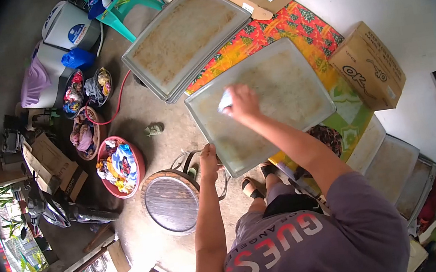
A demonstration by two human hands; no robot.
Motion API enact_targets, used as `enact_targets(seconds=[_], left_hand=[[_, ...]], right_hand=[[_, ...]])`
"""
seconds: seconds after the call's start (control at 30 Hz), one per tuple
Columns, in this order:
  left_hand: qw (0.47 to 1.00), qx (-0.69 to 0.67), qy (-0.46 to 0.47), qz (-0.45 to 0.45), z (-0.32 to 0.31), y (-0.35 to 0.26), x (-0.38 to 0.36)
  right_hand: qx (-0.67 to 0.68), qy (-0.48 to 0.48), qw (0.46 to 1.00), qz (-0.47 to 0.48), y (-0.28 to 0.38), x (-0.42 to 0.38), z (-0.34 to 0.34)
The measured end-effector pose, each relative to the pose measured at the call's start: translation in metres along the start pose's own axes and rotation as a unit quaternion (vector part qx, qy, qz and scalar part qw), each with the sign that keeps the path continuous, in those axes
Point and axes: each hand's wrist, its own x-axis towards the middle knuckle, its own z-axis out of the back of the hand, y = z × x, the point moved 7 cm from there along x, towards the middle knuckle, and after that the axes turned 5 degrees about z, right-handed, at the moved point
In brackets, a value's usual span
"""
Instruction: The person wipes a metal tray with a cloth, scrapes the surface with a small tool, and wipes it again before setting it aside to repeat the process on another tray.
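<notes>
A large metal tray [278, 89] with a dull, brownish-stained surface lies in front of me on a patterned cloth. My right hand [245, 102] is over its left half, closed on a small white cloth [225, 101] pressed to the surface; whether it is fabric or paper is hard to tell. At the tray's near left edge, my left hand [209, 160] grips the rim, its fingers partly hidden. Just beyond lies a stack of similar trays [183, 36], the top one more heavily browned.
A round wooden stool [172, 202] stands by my left arm. Laundry fills several basins, including a red basin [140, 171]. An open carton [261, 6] and a cardboard box [369, 69] sit on the patterned cloth [297, 24]. More trays [393, 168] lean at right.
</notes>
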Motion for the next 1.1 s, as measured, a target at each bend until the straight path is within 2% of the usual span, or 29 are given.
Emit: enact_targets(seconds=[0.03,0.07,0.1,0.17,0.27,0.3,0.37,0.47,0.5,0.53,0.6,0.63,0.7,0.73,0.77,0.87,0.97,1.0,1.03,1.1], left_hand=[[1.0,-0.003,0.019,-0.001,0.0,0.003,-0.001],[0.999,-0.006,0.037,-0.003,0.0,0.004,-0.005],[0.998,-0.01,0.055,-0.006,0.0,0.005,-0.009],[0.998,-0.036,0.059,-0.006,0.002,0.014,-0.016],[0.998,-0.034,0.051,-0.002,-0.002,0.018,-0.015],[0.998,-0.024,0.056,-0.004,-0.002,0.022,-0.008],[0.998,-0.007,0.066,0.002,0.0,0.024,-0.003],[0.998,0.003,0.068,0.0,-0.003,0.018,-0.01],[0.998,0.006,0.06,-0.005,-0.003,0.016,-0.009],[0.999,0.009,0.052,-0.008,-0.003,0.017,-0.01],[0.999,0.018,0.042,-0.01,-0.005,0.014,-0.015],[0.999,0.024,0.041,-0.009,-0.007,0.01,-0.019],[0.999,0.037,0.038,0.001,-0.008,0.007,-0.021],[0.999,0.023,0.041,0.0,-0.009,0.008,-0.02],[0.999,0.01,0.043,0.0,-0.01,0.01,-0.021],[0.999,0.021,0.043,-0.001,-0.012,0.004,-0.023],[0.999,0.023,0.039,-0.002,-0.007,0.007,-0.024],[0.999,0.031,0.042,-0.008,-0.005,0.008,-0.022],[0.998,0.036,0.047,-0.016,-0.006,0.007,-0.02],[0.999,0.041,0.035,-0.007,-0.005,0.008,-0.02]], right_hand=[[0.011,0.015,0.999,-0.039,-0.02,0.0,0.006],[0.071,-0.021,0.987,-0.141,-0.081,0.008,0.01],[-0.088,-0.15,0.971,-0.166,-0.129,0.01,0.038],[-0.102,-0.184,0.946,-0.247,-0.195,-0.005,0.09],[0.003,-0.011,0.973,-0.232,-0.12,-0.042,0.062],[0.033,0.03,0.983,-0.176,-0.08,-0.063,0.034],[-0.014,-0.021,1.0,0.005,-0.005,-0.106,0.025],[-0.059,-0.104,0.987,-0.11,-0.079,-0.103,0.051],[-0.038,-0.045,0.979,-0.195,-0.131,-0.09,0.069],[-0.035,-0.062,0.968,-0.24,-0.163,-0.086,0.11],[-0.183,-0.186,0.928,-0.265,-0.212,-0.096,0.142],[-0.129,-0.168,0.943,-0.255,-0.212,-0.1,0.126],[-0.022,-0.129,0.963,-0.235,-0.157,-0.117,0.093],[0.016,-0.074,0.979,-0.19,-0.12,-0.125,0.062],[0.021,-0.094,0.987,-0.126,-0.068,-0.135,0.051],[-0.008,-0.023,0.995,-0.101,-0.044,-0.14,0.059],[-0.069,-0.136,0.951,-0.269,-0.186,-0.126,0.105],[-0.129,-0.175,0.934,-0.283,-0.216,-0.127,0.127],[-0.189,-0.217,0.912,-0.293,-0.229,-0.127,0.142],[-0.072,-0.152,0.948,-0.271,-0.197,-0.129,0.102]])
